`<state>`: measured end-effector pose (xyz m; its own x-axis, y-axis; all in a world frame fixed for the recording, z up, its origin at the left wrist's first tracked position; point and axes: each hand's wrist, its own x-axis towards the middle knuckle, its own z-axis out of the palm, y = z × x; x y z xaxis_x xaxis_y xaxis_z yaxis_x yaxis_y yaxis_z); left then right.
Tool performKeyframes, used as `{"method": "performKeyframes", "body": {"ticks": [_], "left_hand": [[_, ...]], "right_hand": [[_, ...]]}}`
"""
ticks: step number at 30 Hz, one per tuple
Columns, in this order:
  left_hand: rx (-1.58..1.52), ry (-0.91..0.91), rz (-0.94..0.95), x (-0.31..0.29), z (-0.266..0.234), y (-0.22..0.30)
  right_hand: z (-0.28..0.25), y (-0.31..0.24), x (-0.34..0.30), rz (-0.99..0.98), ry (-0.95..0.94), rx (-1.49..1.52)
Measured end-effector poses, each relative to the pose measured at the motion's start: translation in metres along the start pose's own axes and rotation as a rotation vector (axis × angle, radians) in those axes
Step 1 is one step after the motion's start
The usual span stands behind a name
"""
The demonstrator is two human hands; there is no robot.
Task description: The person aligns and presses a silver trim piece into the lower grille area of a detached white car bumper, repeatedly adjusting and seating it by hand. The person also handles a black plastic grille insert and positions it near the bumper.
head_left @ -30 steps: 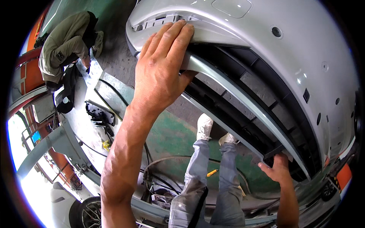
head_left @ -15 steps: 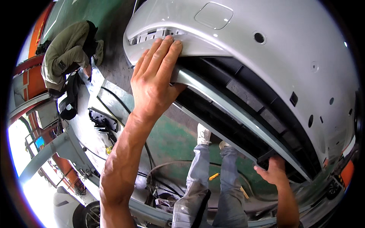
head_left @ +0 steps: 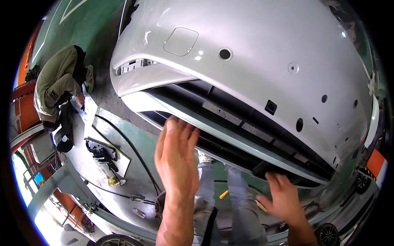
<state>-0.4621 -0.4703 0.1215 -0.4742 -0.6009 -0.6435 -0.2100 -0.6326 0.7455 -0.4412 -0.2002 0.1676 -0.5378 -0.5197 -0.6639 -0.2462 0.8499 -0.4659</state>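
A silver car bumper cover [head_left: 254,53] with several holes fills the upper right. Along its lower side runs an opening with a black grille [head_left: 193,91], crossed by a long pale silver trim strip [head_left: 230,138]. My left hand [head_left: 178,158] is at the grille's near edge, below the strip's left half. Its fingers are stretched out, and whether the tips touch the grille is unclear. Just off the right end of the lower edge, my right hand [head_left: 283,197] has its fingers apart, slightly blurred. Nothing shows in either hand.
At the left a person [head_left: 61,82] crouches over a black part. Black plastic pieces [head_left: 100,153] lie on a pale board [head_left: 123,166]. A dark hose [head_left: 135,149] curves across the floor. A yellow-handled tool [head_left: 224,194] lies near my legs [head_left: 242,197].
Both hands have come off the bumper's trim and grille area toward me. The left one moved down and right, uncovering the strip's left end. My view has shifted across the bumper.
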Motion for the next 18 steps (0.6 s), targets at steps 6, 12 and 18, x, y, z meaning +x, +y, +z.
{"method": "performKeyframes", "body": {"ticks": [6, 12, 18], "left_hand": [[0.062, 0.076, -0.154, 0.03, 0.02, 0.007], [-0.233, 0.094, -0.218, 0.069, 0.028, -0.002], [-0.126, 0.195, -0.206, 0.08, 0.038, -0.009]], "right_hand": [[-0.054, -0.05, 0.055, -0.319, 0.533, 0.098], [-0.02, -0.069, 0.113, -0.197, 0.561, -0.149], [-0.006, -0.071, 0.13, -0.058, 0.559, -0.205]]}}
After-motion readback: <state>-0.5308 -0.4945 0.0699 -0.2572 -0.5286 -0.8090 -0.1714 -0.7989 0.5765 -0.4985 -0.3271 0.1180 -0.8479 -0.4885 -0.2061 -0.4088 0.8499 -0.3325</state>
